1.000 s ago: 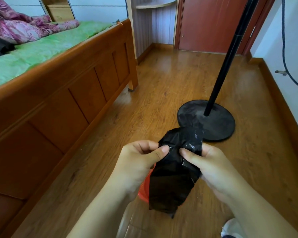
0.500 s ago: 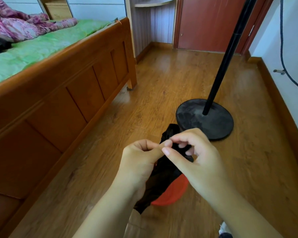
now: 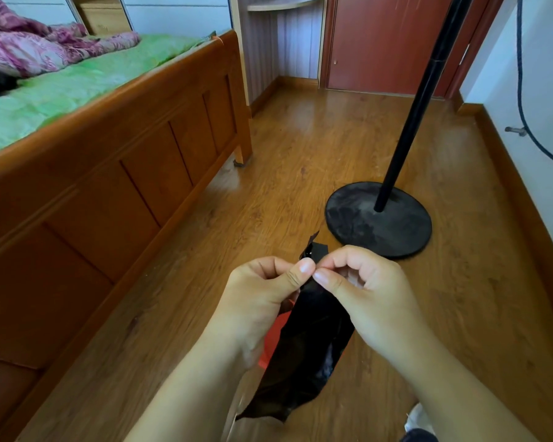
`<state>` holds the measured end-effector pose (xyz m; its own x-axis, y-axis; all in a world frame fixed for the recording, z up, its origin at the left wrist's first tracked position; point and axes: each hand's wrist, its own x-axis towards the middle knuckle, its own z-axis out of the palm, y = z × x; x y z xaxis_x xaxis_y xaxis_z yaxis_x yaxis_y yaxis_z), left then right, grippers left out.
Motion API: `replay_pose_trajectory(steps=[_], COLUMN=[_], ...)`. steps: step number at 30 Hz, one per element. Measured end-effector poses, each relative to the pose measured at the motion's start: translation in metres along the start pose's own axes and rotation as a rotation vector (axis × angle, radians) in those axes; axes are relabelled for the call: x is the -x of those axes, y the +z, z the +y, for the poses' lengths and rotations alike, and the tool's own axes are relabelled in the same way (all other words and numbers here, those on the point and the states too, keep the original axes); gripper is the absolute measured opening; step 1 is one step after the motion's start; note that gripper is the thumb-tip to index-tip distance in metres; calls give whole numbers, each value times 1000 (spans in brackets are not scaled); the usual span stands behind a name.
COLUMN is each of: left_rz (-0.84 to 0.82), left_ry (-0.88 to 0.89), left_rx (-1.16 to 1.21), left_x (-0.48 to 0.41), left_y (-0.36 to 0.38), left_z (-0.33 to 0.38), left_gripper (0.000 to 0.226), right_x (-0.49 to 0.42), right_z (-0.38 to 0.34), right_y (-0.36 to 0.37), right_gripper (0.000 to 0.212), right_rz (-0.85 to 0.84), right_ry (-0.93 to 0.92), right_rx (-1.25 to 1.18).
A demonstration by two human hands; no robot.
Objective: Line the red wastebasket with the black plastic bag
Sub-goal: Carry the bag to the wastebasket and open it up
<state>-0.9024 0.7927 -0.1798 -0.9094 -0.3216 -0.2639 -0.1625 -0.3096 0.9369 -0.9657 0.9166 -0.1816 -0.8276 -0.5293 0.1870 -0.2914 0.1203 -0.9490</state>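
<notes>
Along the left runs a wooden bed, its footboard panels forming a long edge that closes off that side of the wooden floor. On the right a white wall and its baseboard bound the other side, leaving a broad strip of bare floor between them reaching back to the red door. A black stand sits on this strip, its round base just beyond the hands and its pole rising tilted toward the upper right.

Near the bottom centre hangs the black plastic bag, still flat and unopened, its long axis running from the pinched top edge down and slightly left to a ragged lower end. A short tip pokes up above the fingers. Behind it, mostly hidden, shows a sliver of the red wastebasket on the floor.

The left hand and right hand meet at the bag's top, each with thumb and forefinger pinched closed on the film, thumbs almost touching, other fingers curled.
</notes>
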Motion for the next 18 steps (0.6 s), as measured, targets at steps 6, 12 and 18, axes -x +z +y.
replay_pose_trajectory(steps=[6,12,18], left_rz=[44,94,181], left_ry=[44,198,251], left_rx=[-95,-299,-368], left_x=[-2,-4,-3], left_y=[-6,-12,-5], left_z=[0,4,-2], left_gripper=[25,16,19], right_x=[-2,-8,-5], right_z=[3,12,8], right_y=[-5,-13,-2], right_gripper=[23,21,13], right_rz=[25,135,187], right_ry=[33,66,68], right_rx=[21,84,-43])
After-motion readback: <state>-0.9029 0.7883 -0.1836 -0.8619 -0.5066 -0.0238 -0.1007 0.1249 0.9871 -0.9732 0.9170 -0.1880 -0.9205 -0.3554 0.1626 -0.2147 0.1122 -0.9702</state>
